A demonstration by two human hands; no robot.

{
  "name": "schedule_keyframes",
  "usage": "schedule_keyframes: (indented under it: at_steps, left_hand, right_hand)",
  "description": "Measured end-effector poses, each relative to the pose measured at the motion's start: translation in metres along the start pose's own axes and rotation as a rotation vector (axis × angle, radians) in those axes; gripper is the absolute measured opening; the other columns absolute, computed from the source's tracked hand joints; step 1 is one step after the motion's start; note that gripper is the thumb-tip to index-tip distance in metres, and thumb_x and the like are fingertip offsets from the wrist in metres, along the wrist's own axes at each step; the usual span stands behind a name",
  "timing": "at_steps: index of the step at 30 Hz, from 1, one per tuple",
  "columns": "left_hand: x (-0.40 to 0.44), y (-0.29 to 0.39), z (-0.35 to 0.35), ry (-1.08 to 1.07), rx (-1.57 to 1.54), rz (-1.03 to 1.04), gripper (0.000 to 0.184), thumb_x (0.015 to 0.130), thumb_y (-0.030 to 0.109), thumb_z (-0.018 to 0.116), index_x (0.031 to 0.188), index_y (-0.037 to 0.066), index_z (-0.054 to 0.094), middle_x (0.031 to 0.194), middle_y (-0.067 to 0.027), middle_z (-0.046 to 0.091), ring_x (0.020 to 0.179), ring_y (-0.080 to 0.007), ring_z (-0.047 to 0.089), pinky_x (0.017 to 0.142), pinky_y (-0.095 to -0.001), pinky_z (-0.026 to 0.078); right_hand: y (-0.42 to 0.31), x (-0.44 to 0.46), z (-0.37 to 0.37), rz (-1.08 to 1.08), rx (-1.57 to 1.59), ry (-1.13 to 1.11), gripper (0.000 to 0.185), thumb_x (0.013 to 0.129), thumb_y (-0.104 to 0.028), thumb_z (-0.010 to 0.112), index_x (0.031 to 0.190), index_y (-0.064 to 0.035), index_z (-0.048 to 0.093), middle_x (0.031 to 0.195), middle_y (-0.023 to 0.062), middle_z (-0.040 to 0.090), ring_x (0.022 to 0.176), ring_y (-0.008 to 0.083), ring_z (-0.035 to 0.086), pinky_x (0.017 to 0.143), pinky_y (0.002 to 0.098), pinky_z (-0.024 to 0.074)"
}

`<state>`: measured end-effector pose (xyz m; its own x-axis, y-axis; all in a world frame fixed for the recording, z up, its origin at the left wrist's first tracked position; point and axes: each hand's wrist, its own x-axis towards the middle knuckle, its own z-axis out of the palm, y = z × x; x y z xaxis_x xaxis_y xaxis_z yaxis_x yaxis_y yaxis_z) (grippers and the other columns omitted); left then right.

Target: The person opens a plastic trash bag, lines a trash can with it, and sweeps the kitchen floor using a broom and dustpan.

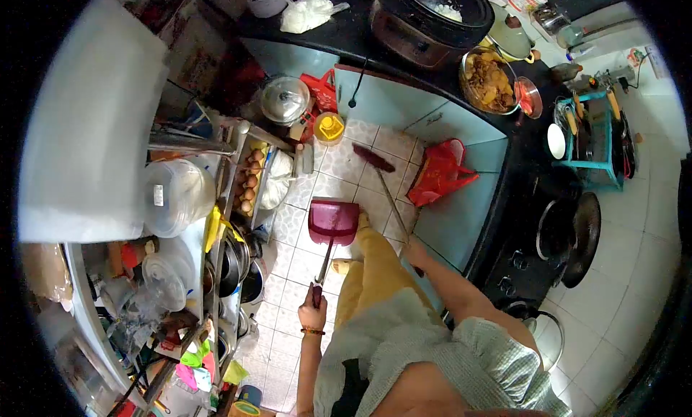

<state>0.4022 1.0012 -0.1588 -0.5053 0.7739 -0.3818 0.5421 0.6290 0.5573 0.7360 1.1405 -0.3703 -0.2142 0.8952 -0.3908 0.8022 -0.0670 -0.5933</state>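
My left hand (312, 314) is wrapped round the dark grip of a long-handled dustpan (334, 222). The maroon pan lies on the tiled floor in front of my feet. On the right, my right hand (414, 251) is closed on the thin handle of a broom. The broom's dark red head (374, 158) rests on the tiles beyond the dustpan, a little to its right. A red bag (441, 173) stands against the pale blue cabinet, right of the broom.
At left, a shelf rack holds eggs (249, 182), pans (232, 262) and plastic containers. A yellow-topped container (329, 128) and a lidded pot (285, 100) stand ahead. The black counter (497, 222) runs along the right, with a wok (582, 239) and a food bowl (488, 80).
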Motion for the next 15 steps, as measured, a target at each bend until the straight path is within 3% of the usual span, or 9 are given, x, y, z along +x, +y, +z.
schedule_keyframes:
  at_steps: [2, 5, 7, 10, 13, 15]
  left_hand:
    - [-0.002, -0.008, -0.003, 0.011, -0.019, 0.001, 0.046, 0.073, 0.019, 0.06, 0.116, 0.003, 0.054, 0.059, -0.0183, 0.058, 0.047, -0.0312, 0.057, 0.046, -0.0382, 0.046]
    - [-0.01, -0.023, -0.005, 0.014, -0.072, -0.036, 0.045, 0.073, 0.016, 0.06, 0.115, 0.0, 0.054, 0.063, -0.0197, 0.059, 0.049, -0.0298, 0.058, 0.046, -0.0369, 0.046]
    - [-0.016, -0.017, -0.011, 0.02, -0.103, -0.07, 0.045, 0.073, 0.016, 0.06, 0.115, 0.001, 0.054, 0.062, -0.0192, 0.058, 0.047, -0.0275, 0.057, 0.046, -0.0356, 0.045]
    - [-0.031, -0.031, -0.005, 0.078, -0.096, -0.068, 0.045, 0.072, 0.016, 0.06, 0.115, 0.003, 0.055, 0.058, -0.017, 0.057, 0.043, -0.0227, 0.053, 0.044, -0.0336, 0.043]
    - [-0.053, -0.042, -0.006, 0.075, -0.075, -0.15, 0.045, 0.072, 0.016, 0.06, 0.115, 0.005, 0.056, 0.055, -0.0156, 0.056, 0.042, -0.0246, 0.053, 0.043, -0.0349, 0.043]
    - [-0.066, -0.053, -0.009, 0.083, -0.051, -0.177, 0.045, 0.072, 0.016, 0.06, 0.115, 0.005, 0.056, 0.057, -0.0169, 0.057, 0.044, -0.0269, 0.054, 0.045, -0.0367, 0.044]
  right_hand:
    - [-0.03, -0.019, -0.039, 0.233, 0.24, -0.303, 0.042, 0.083, -0.013, 0.048, 0.124, -0.0056, 0.044, 0.097, 0.0226, 0.059, 0.07, 0.0356, 0.059, 0.063, 0.0419, 0.0465]
    - [-0.051, -0.018, -0.038, 0.425, 0.078, -0.256, 0.047, 0.081, -0.012, 0.049, 0.127, -0.0058, 0.041, 0.096, 0.0247, 0.057, 0.073, 0.0385, 0.058, 0.063, 0.0447, 0.0454]
    - [-0.005, 0.029, 0.01, 0.172, -0.106, -0.021, 0.048, 0.079, -0.01, 0.048, 0.126, -0.0037, 0.04, 0.089, 0.0261, 0.058, 0.075, 0.0411, 0.057, 0.064, 0.0464, 0.0451]
    - [0.004, 0.133, 0.021, -0.026, -0.405, -0.2, 0.047, 0.079, -0.013, 0.048, 0.124, -0.0012, 0.04, 0.088, 0.0258, 0.057, 0.083, 0.0418, 0.055, 0.068, 0.0451, 0.0461]
    - [-0.021, 0.164, 0.028, 0.047, -0.406, -0.233, 0.047, 0.08, -0.017, 0.048, 0.124, -0.001, 0.04, 0.095, 0.0244, 0.057, 0.089, 0.0412, 0.054, 0.071, 0.0441, 0.0465]
    - [-0.072, 0.122, 0.019, 0.18, -0.284, -0.184, 0.049, 0.081, -0.019, 0.048, 0.125, -0.0015, 0.037, 0.098, 0.0245, 0.057, 0.091, 0.0409, 0.054, 0.074, 0.0441, 0.0457]
